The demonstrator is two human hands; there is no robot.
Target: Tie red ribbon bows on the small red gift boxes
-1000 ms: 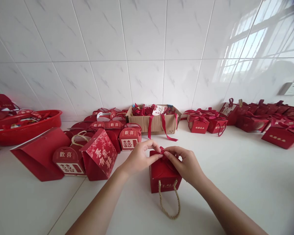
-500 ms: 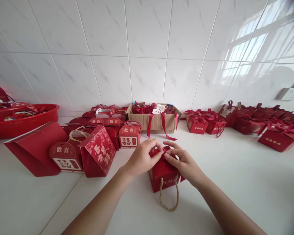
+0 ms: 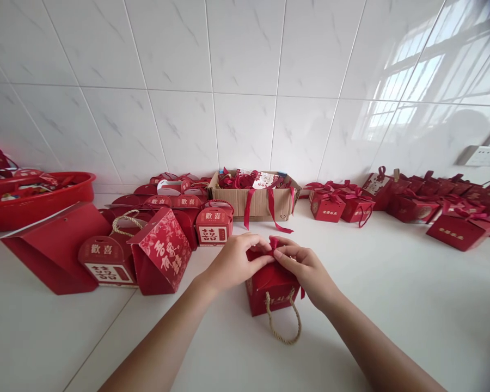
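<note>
A small red gift box (image 3: 269,288) with a twisted rope handle (image 3: 283,326) stands on the white counter in front of me. My left hand (image 3: 234,261) and my right hand (image 3: 306,267) meet over its top. Both pinch the red ribbon (image 3: 274,243) that sticks up from the closed flaps. The fingers of both hands are curled tight around the ribbon, which rises between their fingertips.
A cardboard box (image 3: 257,198) of red ribbons sits against the tiled wall. Red gift boxes and bags (image 3: 159,250) crowd the left; a red basin (image 3: 36,198) stands far left. More ribbon-tied boxes (image 3: 457,231) line the right. A wall socket (image 3: 479,156) is at far right.
Both hands have stayed on the box top, shifting their pinch on the ribbon; the ribbon now stands up between the fingertips. The box has turned a little and its rope handle swung slightly.
</note>
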